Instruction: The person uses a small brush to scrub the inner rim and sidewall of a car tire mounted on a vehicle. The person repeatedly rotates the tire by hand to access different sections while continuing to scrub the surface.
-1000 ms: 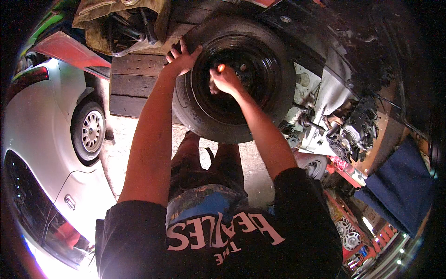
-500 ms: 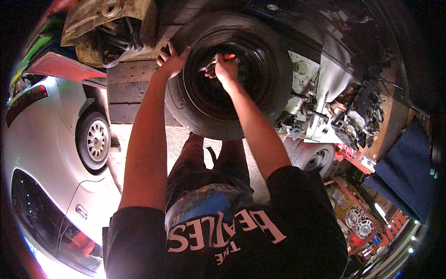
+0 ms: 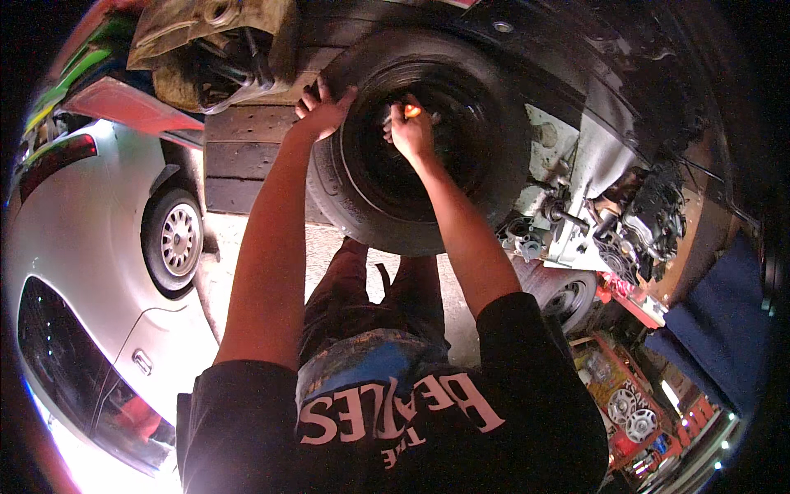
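A black tyre on a dark steel wheel (image 3: 500, 152) is in front of me, its hollow face turned toward me. My left hand (image 3: 325, 111) lies on the tyre's upper left edge, fingers spread, holding nothing. Inside the wheel's hollow, near its hub, my right hand (image 3: 411, 136) is closed around a tool with an orange handle (image 3: 412, 110). The tool's working end is hidden by the fingers and the dark. What it touches I cannot tell.
Wooden planks (image 3: 239, 169) run behind the tyre, with a dirty tan container (image 3: 169, 49) of dark parts above. A white car (image 3: 99, 247) stands left. Engine parts (image 3: 634, 214) lie right, above another wheel (image 3: 568, 296) and a red shelf (image 3: 625, 379).
My right hand has turned a little in the wheel, and the tool's metal part no longer shows left of it. The left hand stays on the tyre. My view has shifted slightly.
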